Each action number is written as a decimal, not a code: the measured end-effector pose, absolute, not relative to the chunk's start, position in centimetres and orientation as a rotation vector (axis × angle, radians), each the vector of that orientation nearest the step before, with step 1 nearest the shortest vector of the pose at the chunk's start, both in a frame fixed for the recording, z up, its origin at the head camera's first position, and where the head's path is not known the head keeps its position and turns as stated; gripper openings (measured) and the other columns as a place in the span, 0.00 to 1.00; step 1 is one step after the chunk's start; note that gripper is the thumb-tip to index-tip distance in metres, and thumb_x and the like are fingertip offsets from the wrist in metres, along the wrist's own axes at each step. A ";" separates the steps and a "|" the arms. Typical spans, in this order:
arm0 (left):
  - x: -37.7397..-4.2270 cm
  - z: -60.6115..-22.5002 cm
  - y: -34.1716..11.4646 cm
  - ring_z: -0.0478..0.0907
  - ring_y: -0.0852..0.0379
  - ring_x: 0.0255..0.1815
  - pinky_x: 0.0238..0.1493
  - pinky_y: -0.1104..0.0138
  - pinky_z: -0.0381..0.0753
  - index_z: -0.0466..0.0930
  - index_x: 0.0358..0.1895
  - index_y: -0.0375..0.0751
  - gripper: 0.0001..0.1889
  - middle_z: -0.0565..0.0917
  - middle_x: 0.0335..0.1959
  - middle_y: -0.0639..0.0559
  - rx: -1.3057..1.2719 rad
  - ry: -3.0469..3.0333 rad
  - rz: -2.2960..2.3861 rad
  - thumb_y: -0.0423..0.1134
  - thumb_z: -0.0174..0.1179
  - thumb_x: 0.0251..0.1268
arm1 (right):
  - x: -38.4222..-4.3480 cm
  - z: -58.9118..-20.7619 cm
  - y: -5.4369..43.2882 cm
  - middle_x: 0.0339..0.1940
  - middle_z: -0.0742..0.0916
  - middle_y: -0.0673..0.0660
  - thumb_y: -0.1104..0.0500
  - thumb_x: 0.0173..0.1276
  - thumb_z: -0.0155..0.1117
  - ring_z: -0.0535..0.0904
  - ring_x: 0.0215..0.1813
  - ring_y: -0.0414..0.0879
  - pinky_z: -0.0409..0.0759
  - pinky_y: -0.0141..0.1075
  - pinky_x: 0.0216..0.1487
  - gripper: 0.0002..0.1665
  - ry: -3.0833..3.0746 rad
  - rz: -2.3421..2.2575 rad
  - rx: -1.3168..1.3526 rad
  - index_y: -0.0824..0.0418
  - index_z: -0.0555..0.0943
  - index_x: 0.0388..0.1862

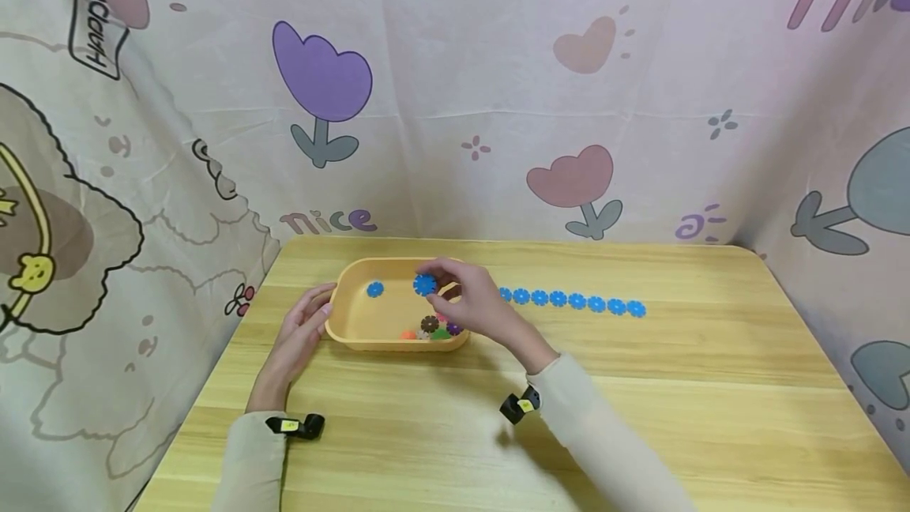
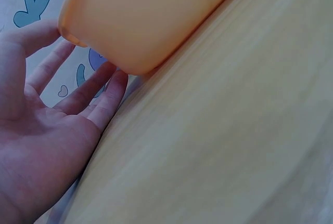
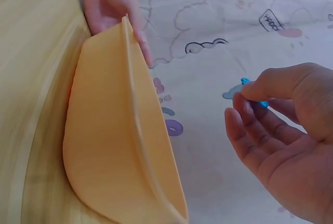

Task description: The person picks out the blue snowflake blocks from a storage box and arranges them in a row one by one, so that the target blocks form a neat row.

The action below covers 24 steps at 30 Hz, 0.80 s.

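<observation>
A blue snowflake disc [image 1: 425, 284] is pinched between the thumb and fingers of my right hand [image 1: 475, 300], above the right part of a yellow plastic tub [image 1: 394, 344]. In the right wrist view, the blue disc [image 3: 264, 103] is mostly hidden by the fingertips. My left hand [image 1: 297, 336] rests against the tub's left end, its fingers fairly straight along the outer wall and the thumb at the rim. Inside the tub lie another blue disc [image 1: 375, 289] at the left and several discs of other colours, including a brown one [image 1: 430, 324], at the near right.
To the right of the tub, a row of several blue discs [image 1: 558, 299] runs across the wooden table [image 1: 640, 385]. Its left end is hidden behind my right hand. A printed curtain [image 1: 455, 62] hangs behind the table and at both sides.
</observation>
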<state>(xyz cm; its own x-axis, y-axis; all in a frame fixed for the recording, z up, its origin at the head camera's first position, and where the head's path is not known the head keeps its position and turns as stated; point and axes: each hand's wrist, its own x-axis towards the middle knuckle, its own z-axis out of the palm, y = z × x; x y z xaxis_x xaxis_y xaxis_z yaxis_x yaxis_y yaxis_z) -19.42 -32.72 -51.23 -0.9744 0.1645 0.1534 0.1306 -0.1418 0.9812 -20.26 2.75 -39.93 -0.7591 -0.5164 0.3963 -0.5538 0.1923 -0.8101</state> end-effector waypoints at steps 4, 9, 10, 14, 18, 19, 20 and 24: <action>-19.5 -51.3 -32.8 0.73 0.50 0.67 0.60 0.66 0.81 0.58 0.76 0.28 0.25 0.67 0.72 0.33 0.372 2.036 2.328 0.30 0.47 0.83 | -19.7 -39.9 4.1 0.44 0.88 0.53 0.70 0.68 0.69 0.84 0.44 0.43 0.87 0.36 0.44 0.20 -2.365 1.647 1.065 0.60 0.82 0.58; -19.6 -51.4 -32.8 0.72 0.48 0.68 0.60 0.66 0.81 0.59 0.76 0.30 0.24 0.65 0.73 0.31 0.387 2.022 2.325 0.31 0.47 0.83 | -19.2 -40.1 5.8 0.45 0.88 0.52 0.70 0.67 0.70 0.84 0.44 0.42 0.87 0.36 0.44 0.20 -2.376 1.622 1.001 0.63 0.82 0.58; -19.6 -51.4 -32.9 0.72 0.47 0.68 0.60 0.66 0.81 0.59 0.76 0.30 0.24 0.64 0.73 0.30 0.391 2.022 2.323 0.30 0.46 0.83 | -19.1 -40.1 6.1 0.45 0.88 0.52 0.69 0.67 0.71 0.84 0.44 0.42 0.87 0.35 0.44 0.20 -2.383 1.615 0.985 0.63 0.82 0.58; -19.6 -51.4 -32.9 0.72 0.47 0.68 0.59 0.66 0.81 0.60 0.77 0.31 0.24 0.64 0.73 0.30 0.378 2.019 2.322 0.31 0.46 0.83 | -18.6 -40.2 7.4 0.46 0.88 0.52 0.68 0.67 0.72 0.84 0.44 0.42 0.87 0.36 0.44 0.21 -2.404 1.611 0.926 0.63 0.82 0.58; -19.5 -51.4 -32.9 0.72 0.46 0.68 0.60 0.65 0.81 0.59 0.77 0.31 0.24 0.64 0.73 0.30 0.378 2.018 2.316 0.31 0.46 0.83 | -18.2 -40.5 8.8 0.45 0.89 0.51 0.68 0.67 0.72 0.84 0.43 0.43 0.88 0.38 0.44 0.21 -2.422 1.610 0.869 0.60 0.83 0.59; -19.5 -51.4 -32.9 0.72 0.46 0.69 0.61 0.65 0.81 0.59 0.77 0.31 0.24 0.64 0.74 0.30 0.382 2.019 2.314 0.31 0.46 0.83 | -18.1 -40.6 9.2 0.45 0.89 0.51 0.68 0.67 0.72 0.84 0.42 0.43 0.88 0.38 0.44 0.22 -2.424 1.610 0.852 0.59 0.83 0.59; -19.5 -51.4 -32.9 0.71 0.46 0.69 0.61 0.65 0.80 0.59 0.77 0.31 0.24 0.64 0.74 0.30 0.383 2.019 2.313 0.31 0.46 0.83 | -18.0 -40.8 9.6 0.45 0.89 0.51 0.69 0.67 0.72 0.84 0.42 0.44 0.88 0.38 0.44 0.22 -2.425 1.612 0.835 0.59 0.83 0.59; -19.6 -51.4 -32.9 0.71 0.46 0.69 0.62 0.65 0.80 0.58 0.77 0.30 0.25 0.63 0.74 0.30 0.396 2.018 2.311 0.30 0.45 0.83 | -17.7 -41.4 11.2 0.44 0.89 0.52 0.70 0.67 0.71 0.84 0.41 0.45 0.88 0.39 0.44 0.23 -2.425 1.611 0.774 0.58 0.83 0.60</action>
